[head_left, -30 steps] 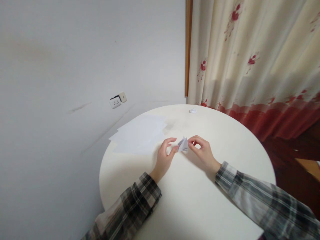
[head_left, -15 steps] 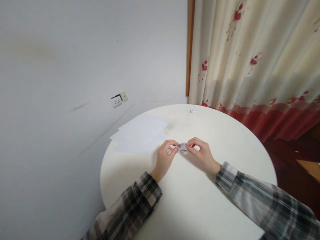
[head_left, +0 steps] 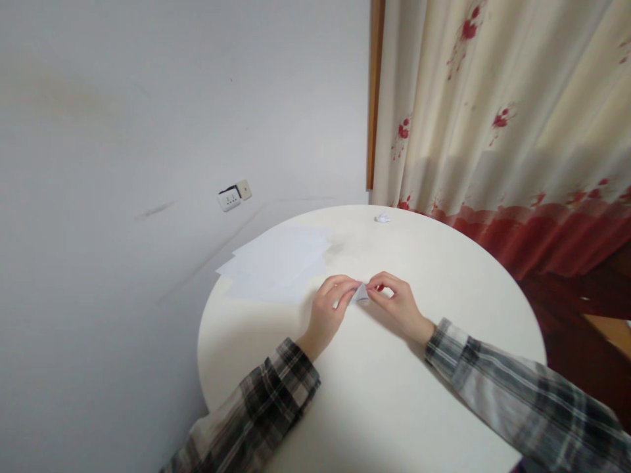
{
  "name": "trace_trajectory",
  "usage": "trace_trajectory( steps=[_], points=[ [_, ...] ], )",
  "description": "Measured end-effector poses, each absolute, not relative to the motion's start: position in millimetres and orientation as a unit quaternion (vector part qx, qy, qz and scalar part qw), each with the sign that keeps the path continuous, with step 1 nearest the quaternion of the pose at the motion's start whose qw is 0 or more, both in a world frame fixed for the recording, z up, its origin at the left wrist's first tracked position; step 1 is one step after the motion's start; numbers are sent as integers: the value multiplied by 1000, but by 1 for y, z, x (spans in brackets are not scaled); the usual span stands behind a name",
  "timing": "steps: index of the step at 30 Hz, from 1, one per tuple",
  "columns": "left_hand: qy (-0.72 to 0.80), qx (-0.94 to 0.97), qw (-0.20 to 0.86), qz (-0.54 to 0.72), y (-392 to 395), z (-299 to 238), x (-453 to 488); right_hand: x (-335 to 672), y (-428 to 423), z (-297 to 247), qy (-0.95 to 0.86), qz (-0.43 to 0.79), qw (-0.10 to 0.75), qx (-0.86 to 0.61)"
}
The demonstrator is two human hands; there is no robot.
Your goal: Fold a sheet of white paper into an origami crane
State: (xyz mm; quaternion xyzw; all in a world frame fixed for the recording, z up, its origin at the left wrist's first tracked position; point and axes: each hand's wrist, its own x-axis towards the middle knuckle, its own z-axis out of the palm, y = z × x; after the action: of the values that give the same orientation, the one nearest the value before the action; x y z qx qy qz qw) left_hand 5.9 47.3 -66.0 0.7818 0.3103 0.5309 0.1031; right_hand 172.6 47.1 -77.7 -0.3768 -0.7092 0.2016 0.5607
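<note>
A small piece of folded white paper point(head_left: 361, 293), roughly triangular, is held between my two hands just above the middle of the round table. My left hand point(head_left: 329, 309) pinches its left side between thumb and fingers. On the opposite side, the thumb and fingertips of my right hand point(head_left: 398, 301) close on the paper's right edge. The fingertips hide parts of the folds.
Several overlapping sheets of white paper point(head_left: 279, 263) lie on the white round table point(head_left: 374, 401) at the left. Near the far edge sits a small crumpled or folded white paper point(head_left: 382, 217). A wall socket point(head_left: 229, 199) and a floral curtain point(head_left: 453, 131) are behind.
My left fingers have shifted slightly right along the folded paper, and its visible shape looks narrower. My right hand has barely moved.
</note>
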Motion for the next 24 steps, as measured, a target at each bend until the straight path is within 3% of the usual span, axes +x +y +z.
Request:
trace_trajectory(
  steps=[24],
  points=[
    [366, 749, 258, 488, 53, -71, 7, 172, 45, -77, -723, 177, 548, -383]
  ],
)
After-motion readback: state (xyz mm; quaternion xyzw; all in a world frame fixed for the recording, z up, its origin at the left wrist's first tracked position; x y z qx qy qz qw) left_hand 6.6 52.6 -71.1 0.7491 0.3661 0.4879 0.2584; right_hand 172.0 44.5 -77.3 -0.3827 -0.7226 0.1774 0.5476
